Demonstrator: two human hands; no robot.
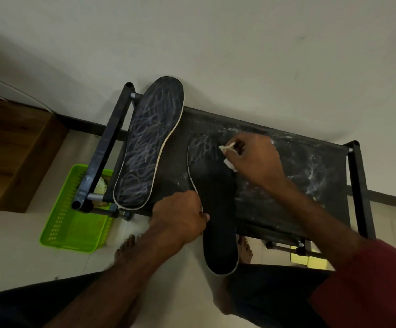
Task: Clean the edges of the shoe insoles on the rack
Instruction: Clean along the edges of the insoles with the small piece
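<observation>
- Head view: I see my right hand (251, 159) pinching a small white wipe (227, 153) against the right edge of the near insole (218, 209), close to its toe.
- My left hand (180, 216) grips that insole's left edge at mid-length.
- Its long axis runs from me toward the wall, toe on the rack (310, 162), heel overhanging the front edge.
- The second insole (149, 143), scribbled white, lies at the rack's left end, toe toward the wall, leaning slightly right.
- A green basket (74, 221) sits on the floor below.
</observation>
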